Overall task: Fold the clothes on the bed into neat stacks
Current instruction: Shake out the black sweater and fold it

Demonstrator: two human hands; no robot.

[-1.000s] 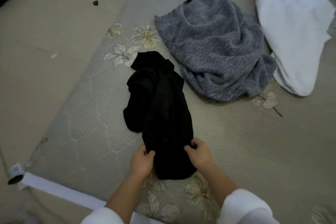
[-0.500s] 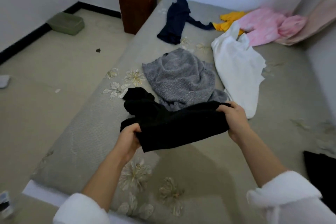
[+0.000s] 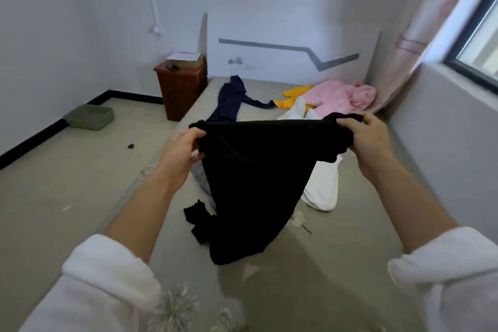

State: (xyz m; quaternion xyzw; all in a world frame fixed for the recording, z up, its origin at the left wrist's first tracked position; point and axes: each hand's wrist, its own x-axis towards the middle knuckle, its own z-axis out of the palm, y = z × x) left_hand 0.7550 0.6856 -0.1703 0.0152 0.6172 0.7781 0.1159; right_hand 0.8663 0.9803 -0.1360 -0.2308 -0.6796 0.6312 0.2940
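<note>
A black garment (image 3: 256, 178) hangs in the air above the bed (image 3: 350, 264), stretched between both hands. My left hand (image 3: 180, 153) grips its left top corner and my right hand (image 3: 369, 143) grips its right top corner. The lower end of the garment trails down to the mattress. Behind it a white garment (image 3: 323, 188) lies on the bed, partly hidden. A sliver of the grey sweater (image 3: 200, 178) shows beside my left wrist. Farther back lie a navy garment (image 3: 231, 100), a yellow one (image 3: 293, 94) and a pink one (image 3: 339, 97).
A brown bedside cabinet (image 3: 180, 89) stands at the bed's far left corner. A green tray (image 3: 89, 116) sits on the floor by the left wall. The headboard (image 3: 291, 51) closes the far end. A wall with a window (image 3: 479, 43) and curtain runs along the right.
Both hands have lifted the black garment off the mattress and spread it wide at chest height. The view has tilted up from the bed to the far wall.
</note>
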